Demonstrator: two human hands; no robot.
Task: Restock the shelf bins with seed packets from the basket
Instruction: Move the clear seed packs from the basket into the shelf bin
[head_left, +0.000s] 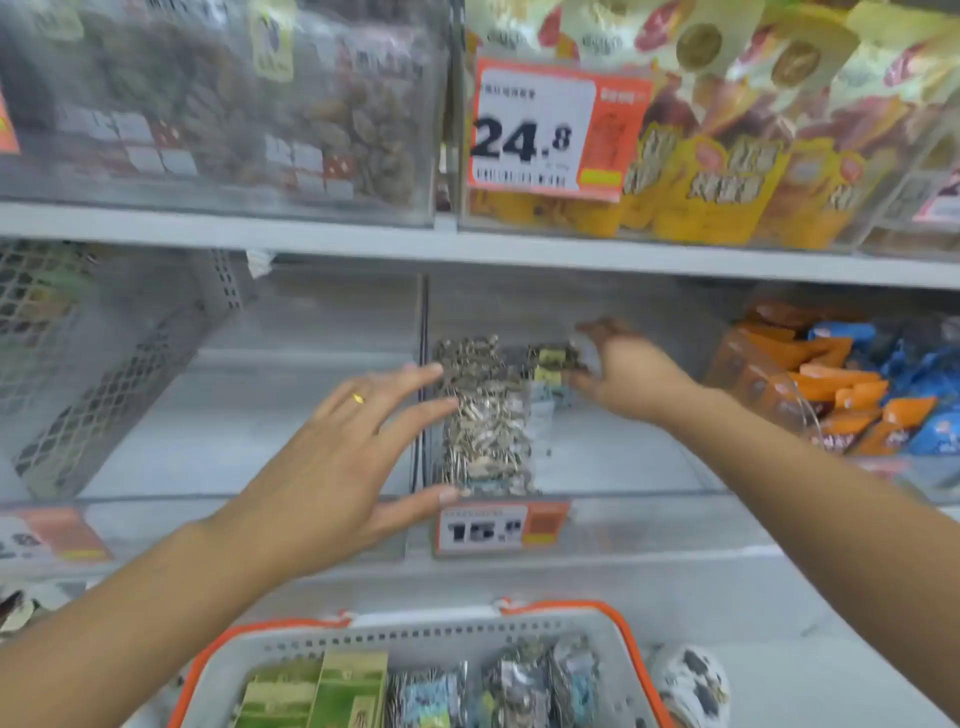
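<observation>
Both arms reach into the middle clear bin (649, 483) on the lower shelf. The left hand (343, 447) has its fingers straight and spread wide; the fingertips (441, 405) lie against the left side of a clear seed packet (485, 431) that lies flat in the bin, its near end close to the front wall. A gold ring (358, 398) sits on one finger. The right hand (623, 371) is farther back, fingers bent around a second seed packet (553, 361) with a pale label — the picture is blurred there, so I cannot tell how firmly it holds it. The two packets lie near each other, the second behind and to the right of the first.

A price tag (485, 530) is fixed to the bin's front, just below the first packet. Below, at the bottom edge, stands a grey basket (426, 642) with an orange rim — inside it are green packets (332, 686) on the left and more clear seed packets (519, 686) on the right. The bin to the right holds orange and blue bags (852, 395). On the shelf above hangs a large orange price sign (550, 130).
</observation>
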